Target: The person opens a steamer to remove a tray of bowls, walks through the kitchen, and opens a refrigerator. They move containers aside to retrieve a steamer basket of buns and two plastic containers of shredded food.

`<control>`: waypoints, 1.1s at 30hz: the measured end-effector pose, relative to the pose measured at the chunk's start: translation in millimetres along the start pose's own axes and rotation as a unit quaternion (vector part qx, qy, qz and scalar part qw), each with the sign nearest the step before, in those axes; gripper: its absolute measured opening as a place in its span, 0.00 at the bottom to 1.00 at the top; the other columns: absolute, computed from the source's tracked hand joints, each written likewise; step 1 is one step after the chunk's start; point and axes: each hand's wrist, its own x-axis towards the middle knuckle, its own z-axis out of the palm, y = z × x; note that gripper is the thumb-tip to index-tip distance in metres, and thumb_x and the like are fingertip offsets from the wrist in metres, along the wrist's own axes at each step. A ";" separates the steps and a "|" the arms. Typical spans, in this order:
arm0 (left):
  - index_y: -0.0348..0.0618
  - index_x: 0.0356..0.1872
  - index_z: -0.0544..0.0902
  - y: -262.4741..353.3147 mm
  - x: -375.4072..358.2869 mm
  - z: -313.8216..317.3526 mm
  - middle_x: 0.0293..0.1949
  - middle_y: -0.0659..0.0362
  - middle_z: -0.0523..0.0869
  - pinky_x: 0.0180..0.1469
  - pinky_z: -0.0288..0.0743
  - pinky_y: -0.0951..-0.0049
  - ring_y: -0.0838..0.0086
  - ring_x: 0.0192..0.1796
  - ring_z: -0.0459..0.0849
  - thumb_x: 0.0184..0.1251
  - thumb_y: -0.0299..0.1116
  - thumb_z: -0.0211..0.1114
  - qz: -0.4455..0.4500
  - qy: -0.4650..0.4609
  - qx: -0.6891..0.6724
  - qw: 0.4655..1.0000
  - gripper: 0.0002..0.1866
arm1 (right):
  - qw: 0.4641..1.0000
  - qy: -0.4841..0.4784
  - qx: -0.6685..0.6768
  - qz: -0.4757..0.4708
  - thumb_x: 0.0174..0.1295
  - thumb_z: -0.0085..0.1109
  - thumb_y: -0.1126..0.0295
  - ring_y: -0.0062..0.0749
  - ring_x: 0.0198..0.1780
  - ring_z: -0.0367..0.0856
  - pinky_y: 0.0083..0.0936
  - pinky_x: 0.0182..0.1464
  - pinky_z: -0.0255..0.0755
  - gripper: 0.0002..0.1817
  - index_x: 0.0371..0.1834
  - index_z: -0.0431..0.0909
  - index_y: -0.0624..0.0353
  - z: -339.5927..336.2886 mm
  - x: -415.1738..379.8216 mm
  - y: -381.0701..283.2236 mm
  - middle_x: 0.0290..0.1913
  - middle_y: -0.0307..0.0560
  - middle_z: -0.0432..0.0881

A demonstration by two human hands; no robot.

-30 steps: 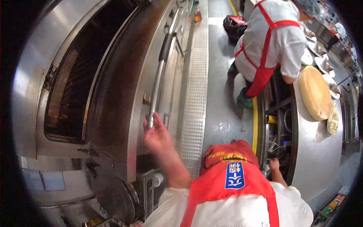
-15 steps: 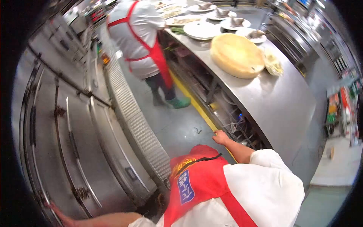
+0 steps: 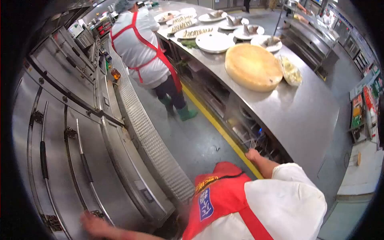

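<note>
My left hand point(image 3: 95, 225) is stretched low beside the steel cabinet doors point(image 3: 60, 168), smeared by motion, its fingers close to a door latch point(image 3: 97, 213). My right hand point(image 3: 253, 155) hangs by the shelf under the steel counter, fingers curled in and nothing visible in them. Thin wires point(image 3: 253, 145) on that shelf overlap its fingertips in this view. The steel counter point(image 3: 304, 120) runs above and to the right of this hand. On it sits a thick, round chopping block point(image 3: 253, 67), with a dish of pale yellow food point(image 3: 291, 72) against its right side.
Farther along, a person point(image 3: 140, 50) in a red apron and green boots stands at the counter. Plates with food point(image 3: 194, 33) and a white round plate point(image 3: 215, 42) line its far end. A ridged metal strip point(image 3: 148, 132) edges the floor; a yellow line point(image 3: 212, 126) follows the counter.
My left hand has moved right and slightly up along the cabinet doors. My right hand has shifted right and slightly down, closer to the counter shelf. The view has turned slightly.
</note>
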 end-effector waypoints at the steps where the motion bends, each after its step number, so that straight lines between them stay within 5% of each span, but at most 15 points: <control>1: 0.30 0.57 0.66 21.1 -26.9 -58.1 0.59 0.43 0.69 0.62 0.62 0.59 0.54 0.61 0.68 0.63 0.36 0.48 -0.053 0.061 0.156 0.985 0.24 | 1.000 0.001 0.006 -0.015 0.47 0.54 0.59 0.50 0.50 0.77 0.35 0.53 0.70 0.23 0.44 0.78 0.62 4.7 -0.8 -2.5 0.46 0.60 0.79; 2: 0.28 0.58 0.63 40.7 -53.0 -114.3 0.61 0.42 0.66 0.63 0.62 0.57 0.53 0.63 0.66 0.62 0.33 0.48 -0.118 0.105 0.281 0.947 0.25 | 0.999 0.001 0.024 -0.026 0.47 0.54 0.59 0.49 0.50 0.77 0.35 0.52 0.70 0.22 0.43 0.78 0.61 3.5 -3.6 -11.4 0.45 0.59 0.79; 3: 0.27 0.58 0.63 -2.4 -42.7 -85.6 0.61 0.43 0.67 0.64 0.59 0.55 0.53 0.63 0.66 0.60 0.32 0.51 0.043 0.373 0.294 0.879 0.26 | 0.998 -0.001 0.043 -0.038 0.47 0.55 0.59 0.49 0.49 0.77 0.36 0.52 0.71 0.22 0.43 0.78 0.61 6.3 -12.2 -19.2 0.45 0.59 0.79; 4: 0.26 0.57 0.62 -59.9 -26.7 -56.1 0.60 0.44 0.67 0.65 0.57 0.52 0.53 0.63 0.66 0.58 0.31 0.54 0.209 0.597 0.277 0.724 0.27 | 0.997 0.005 0.058 -0.043 0.46 0.55 0.59 0.49 0.49 0.77 0.36 0.51 0.71 0.22 0.42 0.78 0.61 9.3 -19.1 -23.0 0.44 0.59 0.79; 7: 0.25 0.60 0.57 -32.1 -26.2 -48.9 0.62 0.43 0.65 0.65 0.57 0.50 0.52 0.65 0.63 0.58 0.29 0.53 0.226 0.541 0.167 0.792 0.29 | 0.995 0.003 0.086 -0.044 0.46 0.57 0.58 0.48 0.48 0.78 0.35 0.51 0.71 0.21 0.41 0.79 0.61 13.9 -38.2 -29.1 0.44 0.59 0.79; 18: 0.31 0.57 0.64 -59.3 -88.2 -64.7 0.58 0.47 0.69 0.63 0.61 0.50 0.54 0.62 0.66 0.57 0.40 0.57 0.207 0.660 0.282 0.665 0.30 | 0.998 0.016 -0.039 -0.040 0.51 0.48 0.59 0.52 0.45 0.78 0.41 0.48 0.70 0.18 0.33 0.82 0.60 48.9 -5.2 146.0 0.39 0.61 0.80; 21: 0.24 0.59 0.60 -34.8 -105.7 -64.9 0.60 0.37 0.63 0.64 0.59 0.50 0.50 0.63 0.63 0.57 0.42 0.55 0.246 0.577 0.239 0.741 0.34 | 0.994 -0.012 -0.087 -0.060 0.54 0.47 0.54 0.55 0.40 0.79 0.45 0.42 0.72 0.21 0.27 0.80 0.63 49.5 8.3 180.1 0.35 0.63 0.80; 22: 0.25 0.58 0.62 -32.6 -105.5 -73.4 0.58 0.37 0.66 0.63 0.61 0.52 0.49 0.61 0.66 0.58 0.38 0.54 0.264 0.544 0.203 0.770 0.31 | 0.994 -0.057 -0.011 -0.089 0.52 0.50 0.56 0.56 0.34 0.80 0.45 0.37 0.72 0.20 0.24 0.79 0.65 38.7 10.2 180.1 0.30 0.62 0.80; 23: 0.25 0.53 0.67 -34.4 -100.2 -86.3 0.55 0.39 0.71 0.62 0.63 0.53 0.49 0.59 0.69 0.57 0.34 0.54 0.313 0.512 0.265 0.755 0.25 | 0.933 -0.015 -0.202 -0.298 0.50 0.52 0.59 0.53 0.29 0.80 0.43 0.34 0.74 0.16 0.23 0.79 0.61 62.1 47.5 212.7 0.26 0.59 0.80; 24: 0.28 0.49 0.71 -20.3 -111.4 -117.1 0.52 0.41 0.74 0.62 0.64 0.53 0.51 0.57 0.71 0.59 0.34 0.53 0.297 0.491 0.508 0.643 0.21 | 0.905 -0.047 -0.300 -0.297 0.47 0.54 0.61 0.47 0.28 0.81 0.40 0.31 0.74 0.10 0.22 0.81 0.55 63.8 64.0 214.0 0.25 0.53 0.81; 25: 0.35 0.47 0.74 -40.4 -77.1 -83.9 0.50 0.44 0.75 0.62 0.62 0.53 0.55 0.56 0.73 0.60 0.35 0.54 0.389 0.485 0.153 0.768 0.18 | 0.851 -0.062 -0.342 -0.394 0.45 0.55 0.62 0.42 0.28 0.82 0.39 0.30 0.74 0.08 0.21 0.81 0.51 79.4 95.5 236.3 0.25 0.50 0.82; 28: 0.42 0.47 0.73 -66.2 -49.3 -58.8 0.52 0.52 0.75 0.63 0.59 0.56 0.63 0.56 0.72 0.61 0.40 0.53 0.446 0.551 0.170 0.684 0.17 | 0.904 -0.127 -0.289 -0.288 0.49 0.54 0.66 0.38 0.24 0.78 0.35 0.24 0.70 0.07 0.29 0.80 0.51 1.7 69.7 137.9 0.23 0.45 0.80; 29: 0.43 0.47 0.72 -78.8 -34.9 -48.0 0.51 0.54 0.75 0.61 0.59 0.58 0.64 0.55 0.72 0.61 0.41 0.53 0.443 0.575 0.187 0.662 0.17 | 0.972 -0.186 -0.035 -0.141 0.51 0.51 0.66 0.36 0.22 0.76 0.34 0.23 0.68 0.08 0.31 0.78 0.52 -14.7 66.7 114.4 0.23 0.43 0.79; 31: 0.44 0.47 0.71 -89.6 -36.8 -48.5 0.48 0.57 0.75 0.58 0.60 0.60 0.67 0.52 0.73 0.60 0.43 0.54 0.420 0.631 0.224 0.612 0.18 | 0.942 -0.211 0.260 0.014 0.56 0.47 0.68 0.30 0.19 0.71 0.30 0.20 0.64 0.08 0.36 0.76 0.52 -56.5 34.6 52.6 0.23 0.41 0.77; 33: 0.44 0.46 0.70 -65.9 -41.1 -64.7 0.45 0.58 0.74 0.54 0.63 0.63 0.69 0.48 0.72 0.60 0.45 0.54 0.386 0.686 0.251 0.564 0.19 | 0.954 -0.193 0.227 0.034 0.56 0.48 0.66 0.29 0.22 0.74 0.26 0.15 0.63 0.09 0.37 0.75 0.55 -64.4 47.1 29.2 0.25 0.42 0.78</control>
